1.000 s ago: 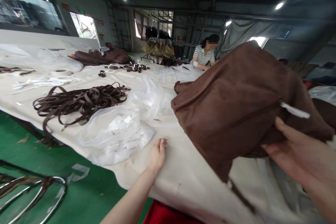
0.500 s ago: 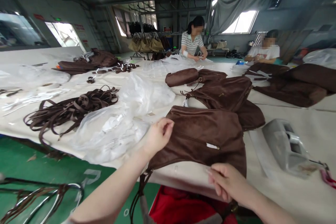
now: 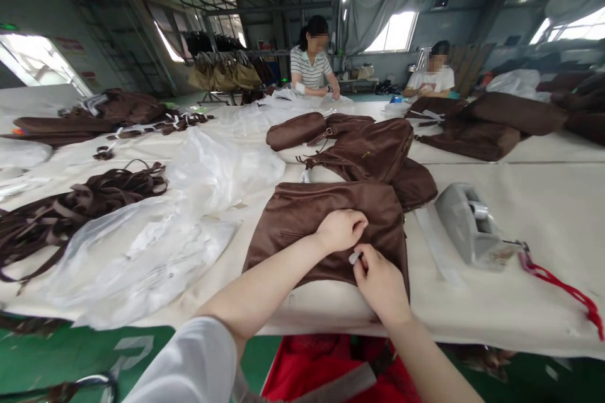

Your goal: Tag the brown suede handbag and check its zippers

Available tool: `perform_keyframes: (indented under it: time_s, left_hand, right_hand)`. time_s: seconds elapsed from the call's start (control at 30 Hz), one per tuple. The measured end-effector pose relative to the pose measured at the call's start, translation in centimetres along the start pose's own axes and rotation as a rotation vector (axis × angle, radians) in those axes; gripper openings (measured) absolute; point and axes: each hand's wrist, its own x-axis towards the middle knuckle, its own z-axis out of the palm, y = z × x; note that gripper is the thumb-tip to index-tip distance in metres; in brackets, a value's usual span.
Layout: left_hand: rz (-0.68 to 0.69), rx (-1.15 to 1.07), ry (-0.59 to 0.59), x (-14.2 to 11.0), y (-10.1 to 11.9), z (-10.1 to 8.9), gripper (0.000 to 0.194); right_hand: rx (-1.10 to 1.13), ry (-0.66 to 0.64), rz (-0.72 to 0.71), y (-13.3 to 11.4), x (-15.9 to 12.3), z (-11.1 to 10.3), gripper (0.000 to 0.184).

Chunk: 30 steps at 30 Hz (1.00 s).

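A brown suede bag (image 3: 302, 214) lies flat on the cream table (image 3: 520, 302) right in front of me. My left hand (image 3: 341, 230) rests closed on the bag's middle, fingers curled and pressing the fabric. My right hand (image 3: 378, 280) pinches a small white zipper tag (image 3: 354, 257) on the bag, just below my left hand. Both hands nearly touch each other.
More brown bags (image 3: 368, 148) lie behind. A grey tape dispenser (image 3: 467, 227) with a red cord (image 3: 562, 289) sits to the right. Clear plastic bags (image 3: 155, 245) and a heap of brown straps (image 3: 80, 198) lie left. Two people work at the far side.
The bag, held up a second ago, now lies flat on the table. My left hand moved from its corner to its middle; my right hand moved up onto the white tag.
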Motion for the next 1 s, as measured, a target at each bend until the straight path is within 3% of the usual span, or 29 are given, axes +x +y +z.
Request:
perform_keyframes:
  time_s: [0.1,0.23,0.43,0.53,0.7,0.8,1.0]
  left_hand:
    - [0.024,-0.044,0.027,-1.1,-0.4,0.1,0.018]
    - [0.019,-0.15,0.031,-2.5,-0.8,-0.6,0.016]
    - [-0.115,-0.423,0.021,-3.2,-2.4,-1.8,0.016]
    - [-0.119,-0.48,-0.018,-3.3,-2.8,-2.0,0.014]
    - [-0.003,-0.179,-0.14,-4.0,-2.2,-3.0,0.016]
    - [0.006,0.018,-0.163,-4.5,-1.6,-3.5,0.018]
    - [0.029,0.184,-0.203,-4.5,-0.9,-3.4,0.017]
  right_hand:
    - [0.097,0.14,0.024,0.3,-0.9,0.3,0.017]
    - [0.211,0.215,0.078,0.2,-1.2,1.1,0.012]
    - [0.18,0.071,-0.243,-2.3,-0.6,0.8,0.018]
    - [0.248,0.017,-0.255,-2.6,-0.4,0.7,0.02]
    - [0.38,0.143,0.072,-0.7,-1.4,1.3,0.017]
    - [0.407,0.138,0.193,0.1,-1.9,1.3,0.021]
    - [0.335,0.061,0.017,0.7,-2.1,0.6,0.015]
